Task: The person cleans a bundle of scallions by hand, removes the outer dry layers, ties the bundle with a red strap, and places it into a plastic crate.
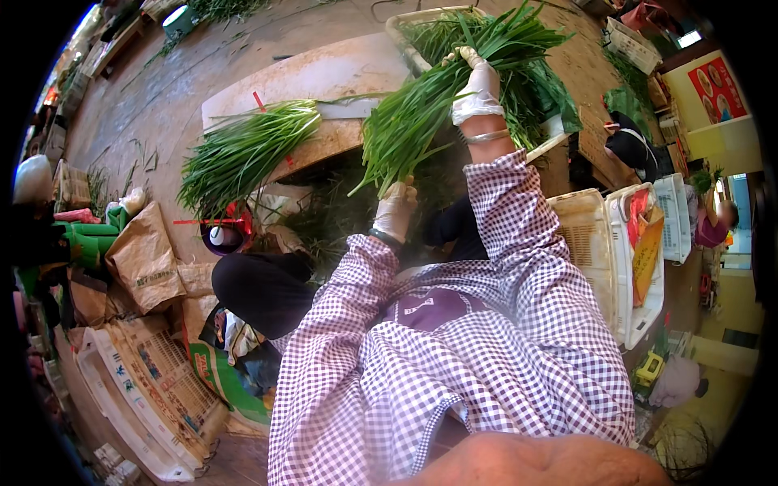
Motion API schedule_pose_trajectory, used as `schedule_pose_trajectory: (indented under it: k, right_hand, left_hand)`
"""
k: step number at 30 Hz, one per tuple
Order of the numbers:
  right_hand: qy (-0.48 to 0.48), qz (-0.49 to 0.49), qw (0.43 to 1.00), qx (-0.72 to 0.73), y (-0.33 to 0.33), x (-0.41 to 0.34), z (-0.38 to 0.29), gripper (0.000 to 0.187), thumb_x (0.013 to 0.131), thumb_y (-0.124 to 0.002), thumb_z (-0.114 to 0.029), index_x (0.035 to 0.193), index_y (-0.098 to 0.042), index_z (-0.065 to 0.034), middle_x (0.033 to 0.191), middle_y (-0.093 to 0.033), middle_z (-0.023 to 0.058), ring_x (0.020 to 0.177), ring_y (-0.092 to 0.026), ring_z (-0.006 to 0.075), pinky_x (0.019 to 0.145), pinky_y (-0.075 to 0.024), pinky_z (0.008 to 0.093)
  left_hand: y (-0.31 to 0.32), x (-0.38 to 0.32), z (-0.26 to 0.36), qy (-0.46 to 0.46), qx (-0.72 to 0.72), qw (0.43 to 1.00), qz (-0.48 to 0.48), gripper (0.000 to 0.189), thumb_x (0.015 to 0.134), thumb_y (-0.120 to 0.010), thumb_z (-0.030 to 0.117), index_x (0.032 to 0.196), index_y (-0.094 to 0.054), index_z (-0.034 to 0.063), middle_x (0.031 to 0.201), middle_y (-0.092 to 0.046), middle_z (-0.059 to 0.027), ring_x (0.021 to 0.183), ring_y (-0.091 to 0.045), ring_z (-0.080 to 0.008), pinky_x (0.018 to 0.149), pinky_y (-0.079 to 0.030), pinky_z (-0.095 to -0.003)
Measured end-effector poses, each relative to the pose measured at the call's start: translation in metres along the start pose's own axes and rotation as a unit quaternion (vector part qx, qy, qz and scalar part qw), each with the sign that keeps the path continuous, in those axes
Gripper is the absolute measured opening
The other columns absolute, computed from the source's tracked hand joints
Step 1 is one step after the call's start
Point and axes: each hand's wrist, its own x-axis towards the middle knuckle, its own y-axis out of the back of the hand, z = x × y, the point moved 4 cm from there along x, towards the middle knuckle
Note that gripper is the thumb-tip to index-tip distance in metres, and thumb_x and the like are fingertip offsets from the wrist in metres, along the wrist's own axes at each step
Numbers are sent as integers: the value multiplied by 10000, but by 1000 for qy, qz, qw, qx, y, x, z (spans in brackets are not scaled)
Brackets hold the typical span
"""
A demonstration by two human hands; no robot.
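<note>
A large loose bunch of garlic chives (413,115) is gripped in my gloved right hand (480,85), above the near corner of a green-filled crate. Its leaves hang down to the left. My gloved left hand (395,209) is at the lower leaf tips with its fingers curled; whether it pinches any leaves is unclear. Left of both hands, a second bunch of chives (255,146) lies on a worn white board (316,70), its leaves drooping over the board's edge. Red strip ends (259,101) show on either side of that bunch.
A cream plastic crate (398,30) of greens stands beyond my right hand. Below the board sits a dark red container (246,228). White crates (583,243) stand at right, stacked ones (140,389) at lower left. Other people (632,146) are farther right.
</note>
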Motion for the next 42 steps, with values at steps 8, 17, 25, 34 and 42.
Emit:
schedule_pose_trajectory:
  k: [8, 17, 25, 34, 42]
  right_hand:
    - [8, -12, 1000, 16, 16, 25, 11, 76, 869, -622, -95, 849, -612, -23, 724, -624, 87, 630, -600, 218, 628, -542, 355]
    - [21, -52, 998, 20, 26, 31, 7, 65, 858, -627, -66, 847, -621, -2, 728, -624, 94, 646, -607, 217, 648, -545, 341]
    - [23, -52, 998, 16, 30, 31, 4, 53, 839, -641, -51, 848, -625, -1, 736, -630, 99, 636, -599, 214, 626, -541, 342]
    - [29, -16, 999, -31, 39, 43, 11, 82, 880, -615, -109, 852, -628, -32, 733, -632, 73, 629, -596, 200, 633, -537, 340]
    - [-2, 5, 1000, -18, 41, 33, 9, 77, 875, -620, -98, 869, -631, -22, 745, -629, 76, 641, -595, 210, 636, -540, 356]
  left_hand:
    - [4, -3, 8, -4, 117, 993, 33, 106, 818, -735, 82, 855, -644, 120, 850, -630, 11, 819, -584, -117, 739, -457, -255]
    - [-2, -11, 11, 40, 165, 984, 55, 197, 795, -759, 102, 966, -671, 61, 910, -663, -10, 827, -621, -118, 751, -481, -232]
    - [15, -11, 5, 46, 202, 976, 62, 291, 813, -759, 193, 1031, -665, 25, 907, -664, -7, 823, -618, -113, 737, -487, -229]
    - [13, -6, 2, 1, 123, 992, 35, 296, 822, -714, 96, 1101, -626, 52, 867, -628, 4, 756, -588, -113, 692, -481, -262]
    - [6, -11, 5, -7, 25, 1000, -11, 233, 833, -714, 108, 1048, -628, 81, 817, -605, 8, 722, -572, -127, 740, -485, -290]
